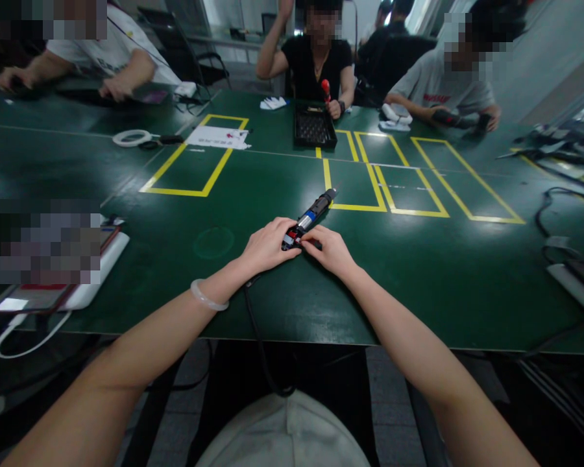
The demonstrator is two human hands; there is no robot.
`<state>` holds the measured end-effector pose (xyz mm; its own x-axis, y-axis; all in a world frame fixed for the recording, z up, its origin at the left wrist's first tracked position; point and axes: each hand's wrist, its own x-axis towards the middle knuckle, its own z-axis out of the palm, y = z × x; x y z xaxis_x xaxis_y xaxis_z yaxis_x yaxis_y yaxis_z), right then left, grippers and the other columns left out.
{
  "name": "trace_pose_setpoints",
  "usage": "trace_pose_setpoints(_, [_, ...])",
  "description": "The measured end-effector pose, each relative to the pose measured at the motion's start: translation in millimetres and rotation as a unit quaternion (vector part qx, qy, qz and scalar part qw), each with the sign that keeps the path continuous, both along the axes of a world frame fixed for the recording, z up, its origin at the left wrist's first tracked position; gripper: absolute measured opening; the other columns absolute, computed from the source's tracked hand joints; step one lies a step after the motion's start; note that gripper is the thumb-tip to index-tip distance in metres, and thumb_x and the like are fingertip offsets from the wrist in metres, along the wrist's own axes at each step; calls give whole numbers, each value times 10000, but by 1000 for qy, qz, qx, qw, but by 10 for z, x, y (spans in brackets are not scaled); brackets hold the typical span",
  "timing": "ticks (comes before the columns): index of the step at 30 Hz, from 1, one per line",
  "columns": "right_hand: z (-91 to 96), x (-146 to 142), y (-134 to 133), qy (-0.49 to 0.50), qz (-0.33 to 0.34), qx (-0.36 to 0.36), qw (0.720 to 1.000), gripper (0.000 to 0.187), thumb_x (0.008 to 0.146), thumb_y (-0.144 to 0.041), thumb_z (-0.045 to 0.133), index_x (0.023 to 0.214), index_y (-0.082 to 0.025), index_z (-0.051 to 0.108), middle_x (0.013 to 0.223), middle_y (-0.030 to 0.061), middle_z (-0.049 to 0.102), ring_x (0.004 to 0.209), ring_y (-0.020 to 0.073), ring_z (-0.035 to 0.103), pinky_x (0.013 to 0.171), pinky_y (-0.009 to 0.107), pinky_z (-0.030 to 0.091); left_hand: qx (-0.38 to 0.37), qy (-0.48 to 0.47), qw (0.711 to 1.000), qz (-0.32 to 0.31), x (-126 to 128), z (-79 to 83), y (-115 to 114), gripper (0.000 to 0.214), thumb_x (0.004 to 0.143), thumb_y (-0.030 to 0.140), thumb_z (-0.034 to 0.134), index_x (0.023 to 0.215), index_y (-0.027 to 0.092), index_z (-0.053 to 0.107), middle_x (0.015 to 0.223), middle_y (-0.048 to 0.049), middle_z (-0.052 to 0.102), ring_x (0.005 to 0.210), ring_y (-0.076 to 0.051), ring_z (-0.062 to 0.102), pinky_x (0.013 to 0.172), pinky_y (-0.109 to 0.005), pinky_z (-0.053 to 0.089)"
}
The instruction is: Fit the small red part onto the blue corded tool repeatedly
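Note:
In front of me lies an opened electric screwdriver (313, 212), long and black, slanting away to the right with its metal tip at the far end. A silver cylinder, a blue part and some red bits show inside it. My left hand (271, 244) is closed round the near end, thumb on the near side and fingers on the far side. Beside it, my right hand (329, 250) pinches with thumb and forefinger at the red bits; what sits between the fingertips is too small to make out.
Yellow tape rectangles (175, 192) mark the green table (175, 292). Across stands a black tray (315, 144); a person there holds a red-topped tool (326, 91). A paper sheet (214, 136) and tape roll (132, 138) lie left. A white device (102, 269) and cables (547, 214) flank me.

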<state>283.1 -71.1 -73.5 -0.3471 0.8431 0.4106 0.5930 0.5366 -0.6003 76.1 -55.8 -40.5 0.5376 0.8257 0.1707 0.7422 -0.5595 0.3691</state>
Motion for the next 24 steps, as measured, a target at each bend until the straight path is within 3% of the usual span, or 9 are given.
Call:
trace_pose_setpoints(7, [10, 32, -5, 12, -15, 8, 1000, 150, 928, -244, 587, 893, -190, 723, 889, 60, 732, 784, 189, 650, 738, 304, 476, 24, 21, 999, 30, 81, 3, -34, 491, 911, 481, 663, 1294, 199, 539, 1324, -103, 606, 1158, -293, 623, 881, -388, 524])
trace_pose_setpoints(17, [1, 15, 7, 97, -18, -38, 994, 173, 890, -243, 561, 978, -184, 698, 924, 52, 742, 768, 175, 651, 729, 297, 496, 67, 101, 992, 40, 85, 36, -13, 485, 933, 470, 652, 1305, 181, 537, 1284, -114, 592, 1072, -294, 628, 831, -381, 495])
trace_pose_setpoints(24, [-13, 71, 36, 95, -32, -53, 994, 163, 907, -245, 547, 947, -185, 693, 898, 53, 721, 767, 170, 637, 732, 297, 489, 86, 123, 986, 79, -140, 11, 257, 531, 933, 462, 634, 1360, 172, 511, 1323, -143, 572, 1108, -314, 602, 886, -397, 476])
